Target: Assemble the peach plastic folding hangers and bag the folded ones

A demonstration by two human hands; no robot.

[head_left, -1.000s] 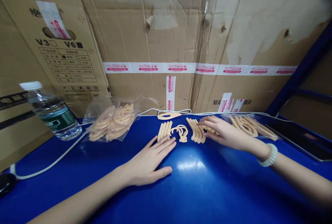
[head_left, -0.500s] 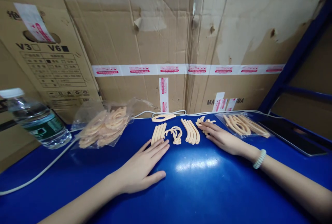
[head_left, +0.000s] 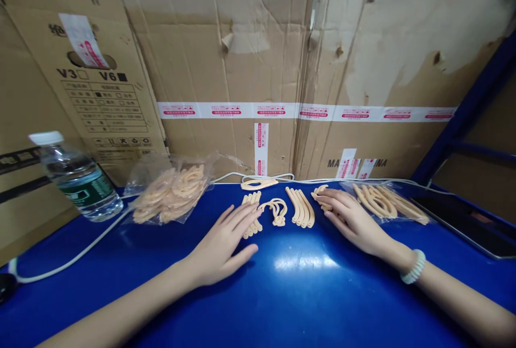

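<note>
My left hand (head_left: 223, 243) lies flat and open on the blue table (head_left: 306, 294), its fingertips touching a row of straight peach rubber strips (head_left: 252, 213). My right hand (head_left: 351, 219) also lies flat with fingers stretched, covering a few loose peach pieces (head_left: 319, 195). Between the hands are a tangle of looped peach pieces (head_left: 276, 211) and a fan of curved peach strips (head_left: 301, 207). One more peach piece (head_left: 258, 183) lies farther back by the boxes.
A clear bag of peach pieces (head_left: 171, 193) sits at the left, another bag (head_left: 385, 203) at the right. A water bottle (head_left: 76, 178) stands far left beside a white cable (head_left: 80, 254). Cardboard boxes (head_left: 258, 63) wall the back. A dark tablet (head_left: 467, 219) lies right.
My left hand has slid forward onto the straight strips. My right hand has shifted slightly over the loose pieces. The camera view has swung a little.
</note>
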